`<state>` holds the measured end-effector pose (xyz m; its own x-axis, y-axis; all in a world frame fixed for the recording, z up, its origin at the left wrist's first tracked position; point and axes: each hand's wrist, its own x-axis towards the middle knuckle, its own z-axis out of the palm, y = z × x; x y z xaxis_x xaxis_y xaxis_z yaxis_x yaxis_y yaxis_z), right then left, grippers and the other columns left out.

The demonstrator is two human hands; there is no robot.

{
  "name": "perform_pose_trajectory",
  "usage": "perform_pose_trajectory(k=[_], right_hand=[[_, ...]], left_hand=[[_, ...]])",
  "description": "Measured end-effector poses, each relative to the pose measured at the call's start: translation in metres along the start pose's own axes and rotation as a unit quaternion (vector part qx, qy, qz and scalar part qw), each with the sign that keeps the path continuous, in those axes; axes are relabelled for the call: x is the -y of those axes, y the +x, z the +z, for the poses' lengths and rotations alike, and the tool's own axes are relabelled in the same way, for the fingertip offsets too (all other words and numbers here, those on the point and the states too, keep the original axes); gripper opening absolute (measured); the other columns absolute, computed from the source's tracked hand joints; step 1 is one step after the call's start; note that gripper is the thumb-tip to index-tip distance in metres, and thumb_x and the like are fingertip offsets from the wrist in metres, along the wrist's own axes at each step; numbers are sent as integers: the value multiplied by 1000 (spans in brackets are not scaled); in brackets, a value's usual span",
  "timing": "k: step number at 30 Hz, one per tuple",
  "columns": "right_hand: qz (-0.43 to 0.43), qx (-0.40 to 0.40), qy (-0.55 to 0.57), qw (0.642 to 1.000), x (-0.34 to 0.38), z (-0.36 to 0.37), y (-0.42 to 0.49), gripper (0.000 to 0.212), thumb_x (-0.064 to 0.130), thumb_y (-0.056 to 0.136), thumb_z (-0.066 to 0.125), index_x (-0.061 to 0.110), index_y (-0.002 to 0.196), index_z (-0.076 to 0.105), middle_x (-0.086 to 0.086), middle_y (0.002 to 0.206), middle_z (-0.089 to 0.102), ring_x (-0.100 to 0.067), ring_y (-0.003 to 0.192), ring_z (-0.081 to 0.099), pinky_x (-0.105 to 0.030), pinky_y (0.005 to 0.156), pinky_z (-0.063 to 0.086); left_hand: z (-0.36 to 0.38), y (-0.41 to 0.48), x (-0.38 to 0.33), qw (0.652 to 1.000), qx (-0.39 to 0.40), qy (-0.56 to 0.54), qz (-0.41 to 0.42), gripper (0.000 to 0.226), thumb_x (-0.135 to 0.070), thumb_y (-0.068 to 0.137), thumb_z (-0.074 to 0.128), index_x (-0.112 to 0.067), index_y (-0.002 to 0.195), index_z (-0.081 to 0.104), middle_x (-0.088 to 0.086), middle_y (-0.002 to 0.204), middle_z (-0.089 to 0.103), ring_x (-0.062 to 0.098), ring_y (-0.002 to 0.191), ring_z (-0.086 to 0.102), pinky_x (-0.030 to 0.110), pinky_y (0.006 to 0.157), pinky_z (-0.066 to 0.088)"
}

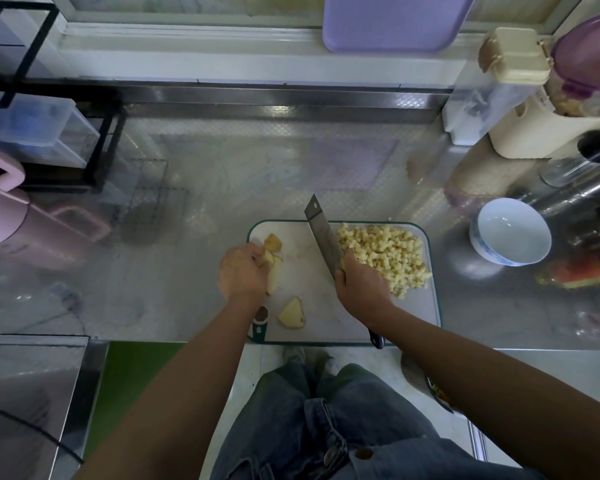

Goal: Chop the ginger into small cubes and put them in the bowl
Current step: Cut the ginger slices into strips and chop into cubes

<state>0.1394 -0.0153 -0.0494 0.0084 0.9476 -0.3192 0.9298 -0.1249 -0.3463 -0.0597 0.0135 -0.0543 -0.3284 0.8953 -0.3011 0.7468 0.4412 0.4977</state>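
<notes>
Left hand point(241, 271) gripping ginger point(273, 269), right hand point(361, 283) gripping knife point(321, 230), cutting board point(307, 285) on steel counter point(222, 174), white bowl point(513, 230) at right

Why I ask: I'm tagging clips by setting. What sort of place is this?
Most likely a kitchen, probably a home one. The right hand grips a cleaver and the left hand a ginger piece over a cutting board, which lies on a stainless steel counter; a bowl and lidded food containers stand alongside.

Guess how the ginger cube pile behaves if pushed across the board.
Probably spreads rather than slides as one: the ginger cubes are many loose small pieces. Some may tumble off the cutting board, since the pile reaches its right edge.
</notes>
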Motion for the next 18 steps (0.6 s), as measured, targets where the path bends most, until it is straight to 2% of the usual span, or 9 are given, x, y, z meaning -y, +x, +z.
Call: perform_pose_trajectory(k=[2, 5, 7, 9, 11, 14, 18], right_hand=[[1, 0, -1, 1000, -1, 0, 0, 15, 25, 99, 38, 13, 105, 42, 0, 64, 47, -22, 60, 54, -30, 54, 40], [0, 2, 1, 1000, -2, 0, 1, 16, 26, 99, 38, 12, 106, 43, -2, 67, 50, -23, 61, 54, -29, 53, 39], [-5, 0, 2, 1000, -3, 0, 1, 17, 26, 99, 38, 12, 106, 43, -4, 70, 52, -24, 62, 55, -29, 53, 40], [-10, -3, 1, 1000, -2, -1, 3, 18, 26, 100, 38, 11, 106, 44, -3, 71, 51, -24, 63, 55, -29, 54, 38], [-14, -5, 0, 1000, -2, -1, 5, 20, 27, 100, 39, 10, 110, 44, -3, 72, 50, -24, 65, 56, -29, 55, 37], [-14, -8, -3, 1000, -1, -1, 5, 25, 26, 100, 40, 8, 116, 45, -4, 74, 49, -25, 66, 52, -31, 57, 37], [-12, -4, -13, 1000, 2, -2, 3, 25, 25, 100, 40, 8, 117, 44, -10, 81, 57, -32, 77, 61, -33, 61, 38]], left_hand=[[0, 2, -2, 1000, -15, -15, 6, 13, -20, 86, 66, -20, 99, 70, 5, 101, 67, 24, 91, 63, 39, 76, 54], [-2, 4, -1, 997, -17, -55, 49, 9, -18, 87, 64, -15, 94, 69, 0, 91, 68, 15, 79, 60, 28, 70, 47], [-5, 3, 2, 993, 15, -83, 87, 3, -18, 84, 67, -21, 86, 67, -5, 80, 65, 8, 69, 55, 21, 66, 42], [-6, -2, 5, 985, 62, -109, 121, 13, -17, 81, 71, -27, 77, 63, -11, 70, 61, 2, 61, 52, 20, 61, 41], [-5, -8, 7, 980, 93, -119, 127, 19, -15, 79, 72, -30, 73, 61, -14, 68, 60, 5, 61, 53, 24, 62, 47], [-3, -17, 12, 979, 138, -99, 115, 17, -16, 79, 73, -28, 75, 63, -11, 74, 64, 11, 70, 59, 26, 69, 50], [-3, -32, 26, 967, 205, -35, 146, 15, -20, 79, 73, -31, 76, 63, -12, 77, 64, 11, 76, 62, 26, 72, 51]])
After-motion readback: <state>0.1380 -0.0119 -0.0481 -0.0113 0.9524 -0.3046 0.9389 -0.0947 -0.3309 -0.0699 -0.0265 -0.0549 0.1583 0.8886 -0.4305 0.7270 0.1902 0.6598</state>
